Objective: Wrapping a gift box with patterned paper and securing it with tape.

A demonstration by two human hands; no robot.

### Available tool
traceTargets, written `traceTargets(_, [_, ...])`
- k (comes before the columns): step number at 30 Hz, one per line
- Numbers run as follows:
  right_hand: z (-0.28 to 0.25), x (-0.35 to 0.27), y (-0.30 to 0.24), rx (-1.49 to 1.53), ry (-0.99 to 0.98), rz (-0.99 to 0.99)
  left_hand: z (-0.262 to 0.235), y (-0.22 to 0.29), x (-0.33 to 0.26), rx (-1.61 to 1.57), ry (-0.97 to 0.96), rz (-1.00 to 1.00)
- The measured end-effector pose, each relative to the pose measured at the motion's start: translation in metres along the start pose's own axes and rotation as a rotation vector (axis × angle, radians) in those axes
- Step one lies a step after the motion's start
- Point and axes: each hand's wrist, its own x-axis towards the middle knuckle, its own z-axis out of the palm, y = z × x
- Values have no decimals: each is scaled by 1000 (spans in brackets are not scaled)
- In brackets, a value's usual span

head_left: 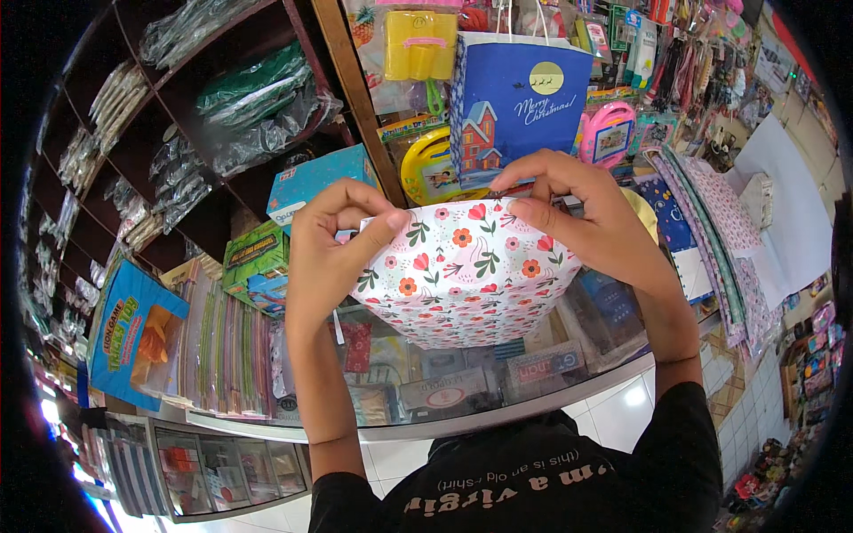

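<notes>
Both my hands pinch the upper edge of what looks like a white paper gift bag (466, 275), printed with red hearts, orange flowers and green leaves. It stands over the glass counter, its printed side toward me and narrowing downward. My left hand (342, 235) grips the upper left corner between thumb and fingers. Along the right part of the same edge, my right hand (573, 209) has thumb and fingertips drawn together; a small dark bit shows at the fingertips, too small to name. Just behind stands a blue paper gift bag (524, 107) with white handles, a house and a moon.
Under my hands runs a glass display counter (435, 435) with boxed goods inside. Patterned paper sheets (711, 231) lie at the right. On the left are upright books (222, 338), a green box (258, 266), a teal box (324, 182) and dark shelves (191, 89) of wrapped goods.
</notes>
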Motion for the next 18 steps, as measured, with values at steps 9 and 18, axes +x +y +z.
traceTargets(9, [-1, -4, -2, -25, -30, -23, 5, 7, -7, -8, 13, 0])
traceTargets(18, [-4, 1, -5, -18, -29, 62, 0, 8, -6, 8, -34, -118])
